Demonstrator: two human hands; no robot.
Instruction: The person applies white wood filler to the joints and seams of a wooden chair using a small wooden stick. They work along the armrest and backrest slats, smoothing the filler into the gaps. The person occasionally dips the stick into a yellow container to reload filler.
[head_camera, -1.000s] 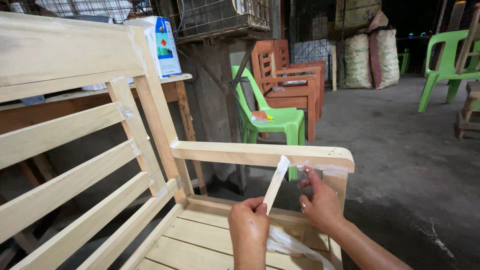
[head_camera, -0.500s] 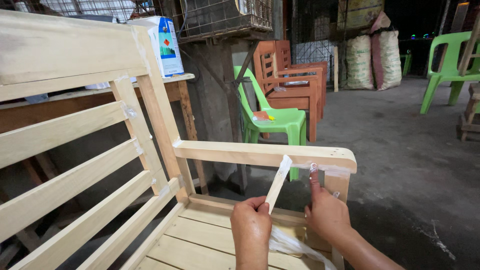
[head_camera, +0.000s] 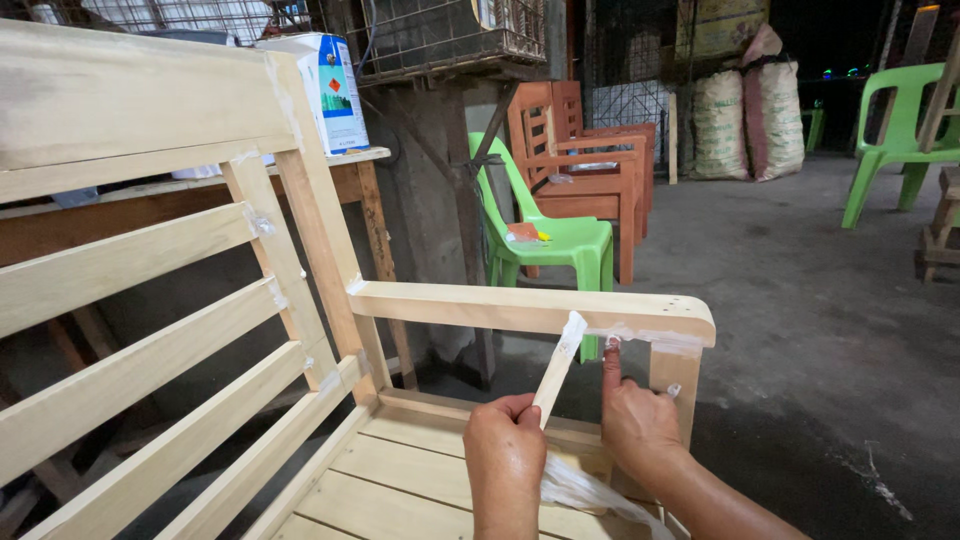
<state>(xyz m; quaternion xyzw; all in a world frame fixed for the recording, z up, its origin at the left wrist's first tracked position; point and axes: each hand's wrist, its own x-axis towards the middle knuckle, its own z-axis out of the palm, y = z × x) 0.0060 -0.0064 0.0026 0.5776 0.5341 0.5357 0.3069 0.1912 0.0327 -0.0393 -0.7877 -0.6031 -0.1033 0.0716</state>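
Wooden stick (head_camera: 555, 370) clamped in left hand (head_camera: 505, 450), tip at armrest (head_camera: 520, 308); right hand (head_camera: 635, 425) forefinger presses white filler there.

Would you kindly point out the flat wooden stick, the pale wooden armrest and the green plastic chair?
flat wooden stick (head_camera: 556, 372), head view, mid-shaft.
pale wooden armrest (head_camera: 480, 306), head view, side face.
green plastic chair (head_camera: 560, 240), head view, seat.

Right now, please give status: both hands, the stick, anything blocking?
Left hand grips thin wooden stick, white-coated tip at the armrest underside. Right hand, index finger up on white filler there. Nothing between the hands and the armrest.
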